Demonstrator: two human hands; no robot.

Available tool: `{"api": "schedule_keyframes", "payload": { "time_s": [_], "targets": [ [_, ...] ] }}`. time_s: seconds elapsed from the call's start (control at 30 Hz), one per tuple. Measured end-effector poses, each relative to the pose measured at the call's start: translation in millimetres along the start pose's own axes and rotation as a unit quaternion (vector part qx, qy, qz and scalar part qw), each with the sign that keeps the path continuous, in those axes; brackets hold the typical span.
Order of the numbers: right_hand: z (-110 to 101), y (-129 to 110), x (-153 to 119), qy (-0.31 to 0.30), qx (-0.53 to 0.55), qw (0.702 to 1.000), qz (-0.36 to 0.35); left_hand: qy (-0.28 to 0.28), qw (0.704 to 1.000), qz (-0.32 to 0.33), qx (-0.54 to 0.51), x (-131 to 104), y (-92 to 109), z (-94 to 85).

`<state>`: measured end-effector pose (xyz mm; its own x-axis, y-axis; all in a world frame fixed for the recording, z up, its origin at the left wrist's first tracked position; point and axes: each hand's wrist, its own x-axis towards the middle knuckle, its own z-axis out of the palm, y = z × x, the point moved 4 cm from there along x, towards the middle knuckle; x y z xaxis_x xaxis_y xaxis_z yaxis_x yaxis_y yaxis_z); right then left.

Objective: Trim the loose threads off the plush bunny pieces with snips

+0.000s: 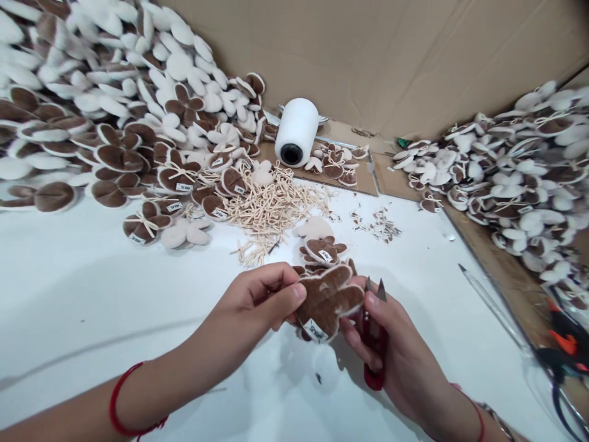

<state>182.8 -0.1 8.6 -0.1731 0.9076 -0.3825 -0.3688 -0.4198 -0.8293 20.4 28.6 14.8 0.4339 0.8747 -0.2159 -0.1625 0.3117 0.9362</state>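
Note:
A brown plush piece [324, 301] with pale edges and a white label hangs over the table, pinched between the thumb and fingers of my left hand [269, 298]. My right hand [391, 344] is closed around small red thread snips [375, 344], whose dark blades point up and stand apart. The fingertips of this hand are at the right edge of the plush piece; whether they grip it is hard to tell. Just beyond the held piece lie more labelled brown pieces [322, 250] and a pale one [315, 228].
Beige cord bows [271, 205] lie mid-table, beside a large plush heap [119, 80] at left. Behind them is a white thread cone [298, 126]. Another heap [534, 178] fills the right side. Tweezers [492, 304] and orange-black scissors [568, 344] lie at right.

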Motion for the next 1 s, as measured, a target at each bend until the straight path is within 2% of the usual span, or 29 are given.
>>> {"api": "schedule_keyframes", "payload": {
  "time_s": [0.17,0.43,0.63,0.7,0.8,1.0],
  "targets": [
    [-2.3,-0.8,0.2,0.021,-0.038,0.999,-0.015,0.023,1.000,-0.018,0.008,2.8,-1.3,0.0],
    [-6.1,5.3,-2.9,0.025,-0.123,0.992,0.025,0.006,0.998,-0.030,0.060,0.8,-2.4,4.2],
    [-5.1,3.9,0.3,0.022,-0.125,0.991,0.037,-0.009,0.982,0.008,0.186,-4.9,-1.9,4.7],
    [-4.3,2.4,0.7,0.025,-0.133,0.991,0.021,-0.016,0.976,0.009,0.215,-5.8,-2.0,5.7],
    [-3.5,0.2,0.5,0.036,-0.141,0.989,-0.003,-0.020,0.975,-0.005,0.221,-5.4,-2.4,7.2],
    [-2.9,-1.3,-0.3,0.060,-0.163,0.985,0.013,0.006,0.976,-0.040,0.215,-2.1,-4.4,3.0]
  ]
}}
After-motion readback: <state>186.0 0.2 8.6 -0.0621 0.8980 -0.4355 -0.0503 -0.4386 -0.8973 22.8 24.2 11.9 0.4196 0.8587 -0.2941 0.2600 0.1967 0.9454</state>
